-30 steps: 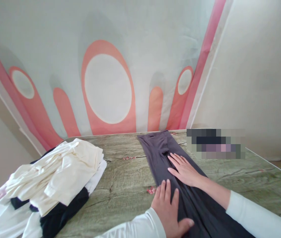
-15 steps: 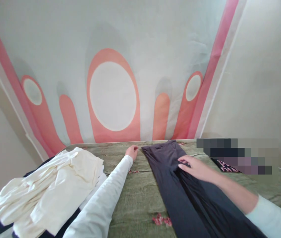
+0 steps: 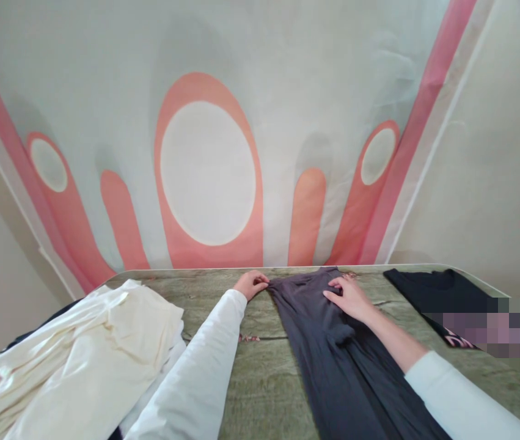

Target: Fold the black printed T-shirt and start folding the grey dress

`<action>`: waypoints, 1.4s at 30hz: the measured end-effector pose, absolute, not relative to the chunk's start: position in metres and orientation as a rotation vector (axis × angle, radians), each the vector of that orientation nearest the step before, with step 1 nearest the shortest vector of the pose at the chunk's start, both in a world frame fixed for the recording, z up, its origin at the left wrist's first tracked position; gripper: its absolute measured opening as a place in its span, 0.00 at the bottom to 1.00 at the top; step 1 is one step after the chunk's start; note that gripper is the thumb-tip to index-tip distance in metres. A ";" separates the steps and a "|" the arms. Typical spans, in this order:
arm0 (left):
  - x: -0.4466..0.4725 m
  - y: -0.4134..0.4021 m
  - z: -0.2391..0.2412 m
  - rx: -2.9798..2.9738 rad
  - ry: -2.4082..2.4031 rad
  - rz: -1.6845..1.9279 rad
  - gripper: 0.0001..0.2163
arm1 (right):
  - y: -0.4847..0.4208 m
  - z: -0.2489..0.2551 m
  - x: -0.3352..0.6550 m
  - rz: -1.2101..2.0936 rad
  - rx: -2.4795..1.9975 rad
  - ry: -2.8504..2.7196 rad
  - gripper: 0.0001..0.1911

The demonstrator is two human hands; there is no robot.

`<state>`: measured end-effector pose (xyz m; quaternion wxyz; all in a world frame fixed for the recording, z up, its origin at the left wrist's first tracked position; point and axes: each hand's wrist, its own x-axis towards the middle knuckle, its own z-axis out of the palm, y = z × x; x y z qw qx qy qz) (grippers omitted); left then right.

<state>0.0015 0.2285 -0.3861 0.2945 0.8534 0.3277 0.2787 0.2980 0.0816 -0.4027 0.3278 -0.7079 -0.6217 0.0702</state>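
A long dark grey garment (image 3: 328, 354) lies stretched across the green patterned table (image 3: 260, 379), running from the far edge toward me. My left hand (image 3: 251, 284) pinches its far left corner, fingers closed on the cloth. At the far end of the same garment, near the right side, my right hand (image 3: 349, 294) presses down with curled fingers. Both arms wear white sleeves.
A heap of cream and white clothes (image 3: 71, 360) with dark pieces beneath fills the left of the table. A black garment (image 3: 443, 296) with a pink print lies at the right. A wall hanging with pink and orange ovals (image 3: 209, 177) stands directly behind the table.
My left hand has reached from the near part of the grey garment to its far left corner and taken hold. My right hand slid up to the far end.
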 end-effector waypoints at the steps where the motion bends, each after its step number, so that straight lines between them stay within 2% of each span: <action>1: 0.002 0.230 -0.386 2.264 0.855 0.747 0.07 | 0.081 -0.404 0.297 0.159 -1.845 -1.634 0.15; 9: 0.014 0.236 -0.379 1.992 0.670 0.823 0.13 | 0.080 -0.399 0.294 0.076 -1.797 -1.633 0.09; 15: 0.023 0.243 -0.381 1.739 0.592 0.773 0.19 | 0.077 -0.394 0.290 0.122 -1.726 -1.548 0.10; 19: 0.024 0.247 -0.381 1.767 0.606 0.730 0.19 | 0.077 -0.394 0.291 0.228 -1.679 -1.512 0.12; 25: 0.028 0.247 -0.379 2.335 0.738 0.688 0.12 | 0.083 -0.403 0.297 0.253 -1.639 -1.418 0.12; 30: 0.030 0.241 -0.383 2.478 0.826 0.713 0.08 | 0.086 -0.406 0.298 0.221 -1.648 -1.359 0.11; 38: 0.029 0.229 -0.377 2.635 0.961 0.796 0.05 | 0.084 -0.405 0.297 0.199 -1.736 -1.418 0.11; 42: 0.046 0.203 -0.361 2.799 0.893 0.797 0.09 | 0.084 -0.404 0.297 0.183 -1.761 -1.422 0.11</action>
